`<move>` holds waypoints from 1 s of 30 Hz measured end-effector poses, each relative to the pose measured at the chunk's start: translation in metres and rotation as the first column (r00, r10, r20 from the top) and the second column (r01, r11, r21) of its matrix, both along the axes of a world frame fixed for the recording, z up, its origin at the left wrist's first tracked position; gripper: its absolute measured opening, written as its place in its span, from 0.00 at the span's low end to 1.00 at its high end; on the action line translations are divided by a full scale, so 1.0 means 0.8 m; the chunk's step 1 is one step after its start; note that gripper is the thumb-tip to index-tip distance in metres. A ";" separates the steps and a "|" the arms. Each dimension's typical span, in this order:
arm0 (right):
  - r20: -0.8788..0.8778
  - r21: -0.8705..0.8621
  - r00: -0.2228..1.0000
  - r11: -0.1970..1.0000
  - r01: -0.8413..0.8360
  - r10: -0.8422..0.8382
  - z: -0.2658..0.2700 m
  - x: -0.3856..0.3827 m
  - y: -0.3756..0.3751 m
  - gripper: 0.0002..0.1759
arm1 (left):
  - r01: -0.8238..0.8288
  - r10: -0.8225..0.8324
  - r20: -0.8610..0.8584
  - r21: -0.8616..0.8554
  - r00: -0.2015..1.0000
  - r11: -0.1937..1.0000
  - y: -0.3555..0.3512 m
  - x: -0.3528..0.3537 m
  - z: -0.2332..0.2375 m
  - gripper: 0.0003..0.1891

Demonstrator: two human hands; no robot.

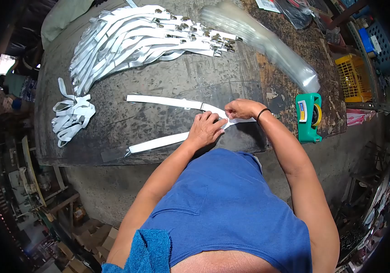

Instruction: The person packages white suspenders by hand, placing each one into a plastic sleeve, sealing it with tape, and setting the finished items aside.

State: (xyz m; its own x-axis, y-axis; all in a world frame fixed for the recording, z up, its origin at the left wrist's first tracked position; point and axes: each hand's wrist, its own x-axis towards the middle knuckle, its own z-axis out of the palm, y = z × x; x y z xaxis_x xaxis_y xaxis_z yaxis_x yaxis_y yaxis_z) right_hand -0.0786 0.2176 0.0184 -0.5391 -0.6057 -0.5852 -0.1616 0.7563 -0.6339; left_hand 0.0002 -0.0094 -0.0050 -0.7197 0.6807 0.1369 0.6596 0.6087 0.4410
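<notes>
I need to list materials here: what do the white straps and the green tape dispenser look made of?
The straps look like matt fabric, possibly elastic, looping softly in the left-hand bundle. The tape dispenser seems glossy moulded plastic: smooth, rounded, evenly green.

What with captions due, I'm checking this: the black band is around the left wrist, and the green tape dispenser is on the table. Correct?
The wrist is wrong: the head view shows the black band at the right hand, not the left hand. The green tape dispenser is on the table, as you say.
</notes>
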 end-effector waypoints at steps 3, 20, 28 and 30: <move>-0.020 0.002 1.000 1.000 0.000 0.000 -0.002 0.001 0.000 0.08 | 0.000 0.000 0.006 0.004 1.000 1.000 0.000 0.000 0.000 0.22; -0.109 0.035 0.994 0.999 0.013 -0.009 0.001 0.009 -0.005 0.07 | -0.004 0.004 0.008 0.026 1.000 1.000 0.000 -0.002 0.003 0.21; -0.202 0.073 0.977 0.993 0.091 -0.074 -0.006 0.019 -0.012 0.09 | -0.007 0.007 0.001 0.028 1.000 1.000 -0.001 -0.001 0.002 0.23; -0.204 0.095 0.975 0.989 0.111 -0.090 -0.008 0.021 -0.013 0.10 | -0.008 0.008 0.000 0.025 1.000 1.000 -0.001 0.000 0.001 0.23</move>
State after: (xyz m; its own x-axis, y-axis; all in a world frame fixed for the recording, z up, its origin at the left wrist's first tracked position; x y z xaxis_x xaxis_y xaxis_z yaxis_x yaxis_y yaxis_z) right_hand -0.0618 0.2072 0.0118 -0.7058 -0.4829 -0.5184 -0.1955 0.8361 -0.5126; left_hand -0.0001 -0.0102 -0.0040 -0.7253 0.6711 0.1539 0.6545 0.6026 0.4566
